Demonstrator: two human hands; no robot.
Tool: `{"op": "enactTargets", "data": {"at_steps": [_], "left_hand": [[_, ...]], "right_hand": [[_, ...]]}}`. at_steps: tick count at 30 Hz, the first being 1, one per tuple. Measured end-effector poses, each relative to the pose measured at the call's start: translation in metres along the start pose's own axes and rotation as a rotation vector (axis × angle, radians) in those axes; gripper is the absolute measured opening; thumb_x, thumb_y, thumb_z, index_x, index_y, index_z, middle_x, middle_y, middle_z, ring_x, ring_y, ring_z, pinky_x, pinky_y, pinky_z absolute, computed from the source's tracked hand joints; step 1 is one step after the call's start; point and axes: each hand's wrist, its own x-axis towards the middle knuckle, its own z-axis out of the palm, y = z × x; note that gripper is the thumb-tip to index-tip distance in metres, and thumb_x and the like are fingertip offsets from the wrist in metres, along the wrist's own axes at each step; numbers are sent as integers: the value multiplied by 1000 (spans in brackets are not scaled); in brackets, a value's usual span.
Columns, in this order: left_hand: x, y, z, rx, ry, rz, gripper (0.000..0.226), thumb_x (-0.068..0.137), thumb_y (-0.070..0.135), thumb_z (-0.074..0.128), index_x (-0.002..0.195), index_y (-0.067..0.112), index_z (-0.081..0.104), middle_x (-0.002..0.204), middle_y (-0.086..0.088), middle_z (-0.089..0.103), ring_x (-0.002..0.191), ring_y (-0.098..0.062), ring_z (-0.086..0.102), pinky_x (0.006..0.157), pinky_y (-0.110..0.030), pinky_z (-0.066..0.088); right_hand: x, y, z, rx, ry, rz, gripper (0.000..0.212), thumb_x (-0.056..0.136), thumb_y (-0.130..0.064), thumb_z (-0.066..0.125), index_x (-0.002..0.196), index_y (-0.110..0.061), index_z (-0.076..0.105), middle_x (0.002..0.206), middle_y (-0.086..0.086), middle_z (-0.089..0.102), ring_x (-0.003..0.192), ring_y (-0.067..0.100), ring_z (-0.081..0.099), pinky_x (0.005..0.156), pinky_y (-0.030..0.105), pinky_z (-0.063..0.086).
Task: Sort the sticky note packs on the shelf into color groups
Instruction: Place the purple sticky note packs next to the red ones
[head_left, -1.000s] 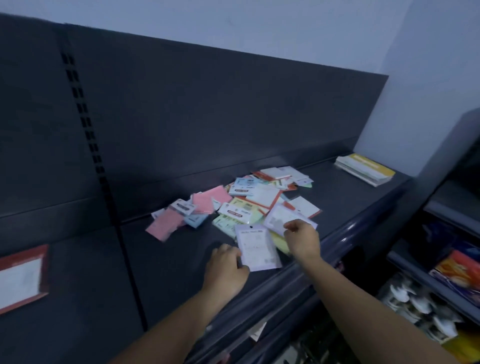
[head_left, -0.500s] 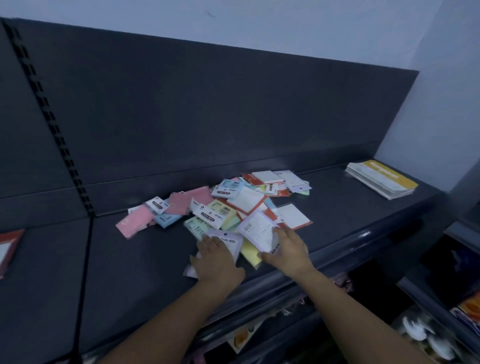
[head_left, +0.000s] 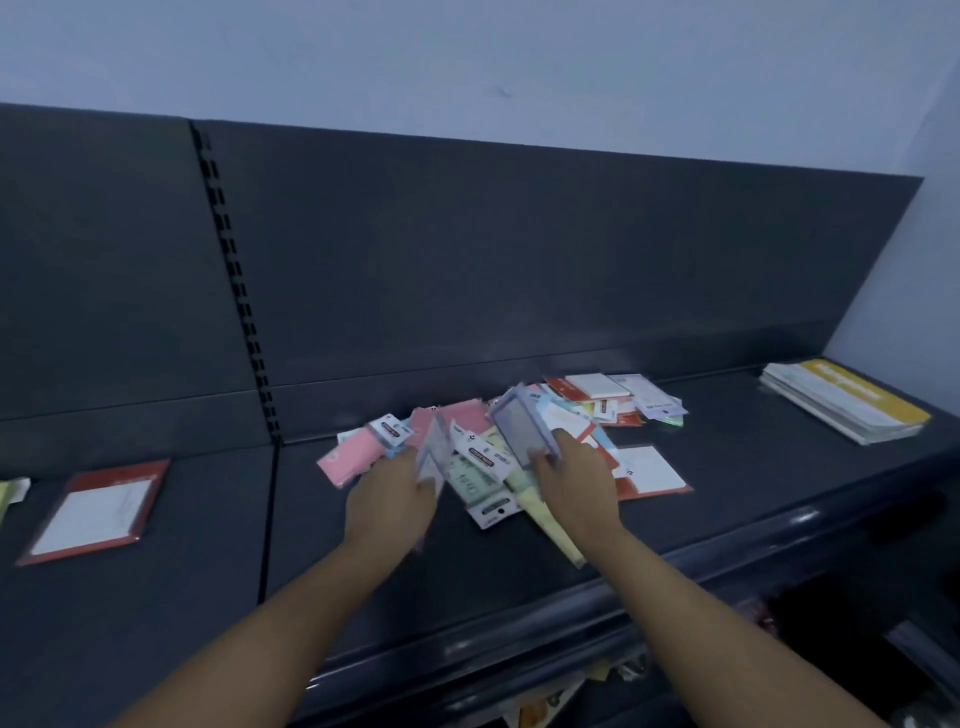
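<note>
A jumbled pile of sticky note packs in pink, green, yellow, blue and red-edged white lies on the dark shelf. My left hand grips a pale lilac pack, lifted on edge over the pile's left part. My right hand holds a second lilac pack, tilted up above the pile's middle. Pink packs lie at the pile's left end. A red-edged white pack lies flat just right of my right hand.
A red-framed white pack lies alone on the shelf section to the left, past the slotted upright. A stack of yellow-and-white booklets sits at the far right. The shelf's front lip runs below my wrists.
Both hands have lifted lilac packs off the shelf, from flat at the front edge to tilted up over the pile. The view has swung, bringing the red-framed pack on the left into sight.
</note>
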Motion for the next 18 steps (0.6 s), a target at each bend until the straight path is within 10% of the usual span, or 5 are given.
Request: {"op": "enactTargets", "data": {"at_steps": [5, 8, 13, 18], "left_hand": [[6, -53, -41, -753, -23, -287, 11, 88, 5, 58, 93, 13, 63, 88, -4, 65, 71, -14, 60, 57, -22, 43], [3, -87, -64, -904, -43, -394, 10, 88, 6, 60, 88, 14, 65, 77, 2, 66, 66, -11, 61, 53, -21, 45], [3, -146, -107, -1078, -26, -512, 6, 87, 12, 62, 90, 13, 67, 85, -6, 70, 76, -21, 65, 62, -27, 50], [7, -197, -145, -1088, 105, -475, 14, 87, 7, 59, 85, 19, 67, 78, 2, 72, 73, -17, 66, 57, -27, 49]], "right_hand": [[1, -71, 21, 798, -177, 260, 7, 97, -18, 44, 94, -16, 50, 90, 4, 60, 84, 22, 59, 66, 28, 46], [0, -114, 47, 1113, -311, 420, 39, 88, 1, 54, 116, -19, 38, 112, 11, 59, 99, 26, 61, 80, 40, 55], [-3, -181, 91, 1235, -413, 454, 82, 82, 10, 58, 140, -31, 18, 117, 10, 55, 95, 24, 60, 61, 35, 55], [-5, -229, 126, 1207, -344, 546, 34, 84, -6, 65, 111, -11, 44, 101, 12, 60, 80, 20, 62, 58, 30, 52]]}}
